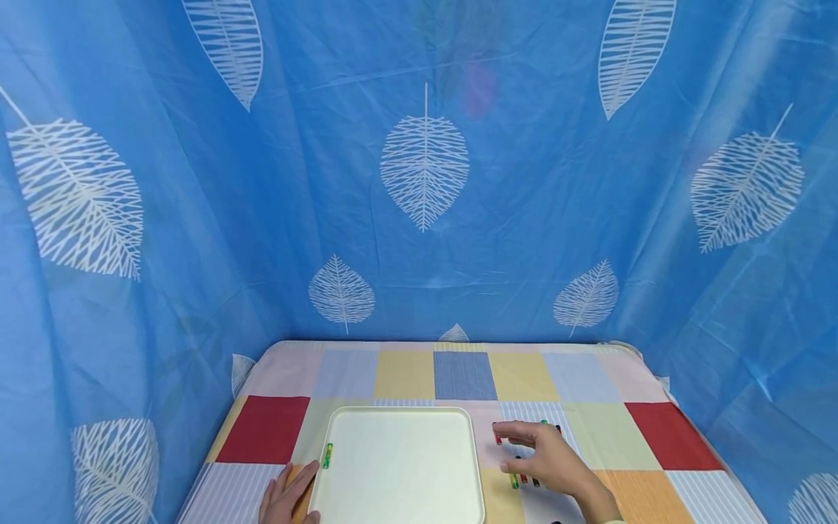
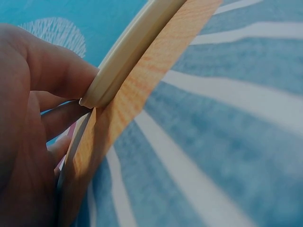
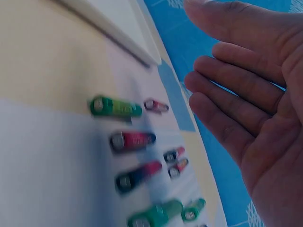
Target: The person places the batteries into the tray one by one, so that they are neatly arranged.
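Observation:
On the table lies a cream tray (image 1: 406, 466), and a green-and-yellow battery (image 1: 328, 455) sits inside it along the left wall. My left hand (image 1: 288, 496) rests at the tray's left side, its thumb and fingertips against the outer rim (image 2: 113, 71). My right hand (image 1: 546, 460) hovers right of the tray with its fingers apart, the palm (image 3: 279, 156) holding nothing. Below it lie several batteries: a green one (image 3: 116, 108), a red one (image 3: 132, 140), a dark-and-red one (image 3: 138, 176) and a larger green one (image 3: 154, 215). A small red battery (image 1: 497, 438) lies beyond the fingertips.
A patchwork cloth (image 1: 661, 495) covers the table. Blue curtains (image 1: 511, 218) with white leaf prints hang behind and along both sides. More batteries, including a green one (image 3: 193, 209) and dark-and-red ones (image 3: 173, 154), lie further back on the right.

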`<state>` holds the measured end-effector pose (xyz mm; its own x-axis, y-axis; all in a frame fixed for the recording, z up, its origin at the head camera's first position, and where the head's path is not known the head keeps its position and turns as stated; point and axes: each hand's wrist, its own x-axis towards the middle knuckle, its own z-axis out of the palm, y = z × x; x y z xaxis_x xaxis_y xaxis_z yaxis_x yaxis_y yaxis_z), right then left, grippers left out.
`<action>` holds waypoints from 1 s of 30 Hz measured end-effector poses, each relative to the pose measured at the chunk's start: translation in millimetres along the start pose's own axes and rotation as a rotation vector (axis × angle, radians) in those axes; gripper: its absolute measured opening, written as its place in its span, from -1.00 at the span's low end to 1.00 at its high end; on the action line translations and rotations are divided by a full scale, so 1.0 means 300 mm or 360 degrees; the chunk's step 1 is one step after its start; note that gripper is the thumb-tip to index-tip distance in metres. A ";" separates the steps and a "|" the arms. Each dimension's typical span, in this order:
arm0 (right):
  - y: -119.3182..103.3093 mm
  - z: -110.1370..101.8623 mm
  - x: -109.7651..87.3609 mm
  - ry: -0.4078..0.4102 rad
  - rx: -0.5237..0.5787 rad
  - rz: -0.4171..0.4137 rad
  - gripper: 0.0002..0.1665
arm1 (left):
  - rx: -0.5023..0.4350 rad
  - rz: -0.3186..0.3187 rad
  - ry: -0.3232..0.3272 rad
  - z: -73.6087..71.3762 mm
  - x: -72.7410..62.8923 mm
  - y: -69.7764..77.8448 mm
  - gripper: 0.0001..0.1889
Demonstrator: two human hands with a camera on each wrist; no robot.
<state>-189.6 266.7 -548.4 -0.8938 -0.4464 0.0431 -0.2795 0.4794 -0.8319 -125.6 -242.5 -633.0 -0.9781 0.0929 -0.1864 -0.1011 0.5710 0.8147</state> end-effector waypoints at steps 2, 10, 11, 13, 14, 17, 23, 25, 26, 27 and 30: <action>0.010 -0.013 -0.012 0.0001 -0.0032 0.0029 -0.36 | 0.0004 -0.0004 0.0000 0.000 0.001 0.001 -0.02; 0.040 -0.060 -0.073 -0.0002 -0.0022 0.0192 -0.34 | 0.0027 -0.0038 0.0007 0.004 0.004 0.018 -0.07; 0.045 -0.067 -0.080 0.0001 -0.0035 0.0204 -0.35 | 0.0024 -0.0042 0.0013 0.005 0.003 0.021 -0.08; 0.054 -0.081 -0.094 0.0007 -0.0061 0.0229 -0.36 | 0.0021 -0.0048 0.0022 0.008 0.001 0.026 -0.09; 0.059 -0.088 -0.100 0.0009 -0.0075 0.0239 -0.36 | 0.0021 -0.0049 0.0026 0.008 -0.001 0.029 -0.09; 0.074 -0.108 -0.118 0.0017 -0.0134 0.0262 -0.35 | 0.0021 -0.0052 0.0031 0.010 -0.004 0.033 -0.09; 0.099 -0.141 -0.157 0.0029 -0.0177 0.0292 -0.33 | 0.0027 -0.0074 0.0040 0.012 -0.004 0.036 -0.08; 0.105 -0.147 -0.164 0.0041 -0.0181 0.0317 -0.33 | 0.0028 -0.0088 0.0041 0.014 -0.005 0.037 -0.06; 0.106 -0.148 -0.167 0.0048 -0.0185 0.0343 -0.32 | 0.0031 -0.0097 0.0042 0.014 -0.005 0.038 -0.06; 0.107 -0.148 -0.168 0.0057 -0.0188 0.0379 -0.32 | 0.0038 -0.0097 0.0044 0.015 -0.004 0.038 -0.06; 0.112 -0.143 -0.169 0.0089 -0.0181 0.0490 -0.30 | 0.0058 -0.0100 0.0045 0.016 -0.005 0.041 -0.06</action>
<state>-168.8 337.8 -554.8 -0.9594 -0.2268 -0.1677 -0.0280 0.6681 -0.7435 -124.4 -231.6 -625.3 -0.9748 0.0328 -0.2205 -0.1564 0.6042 0.7813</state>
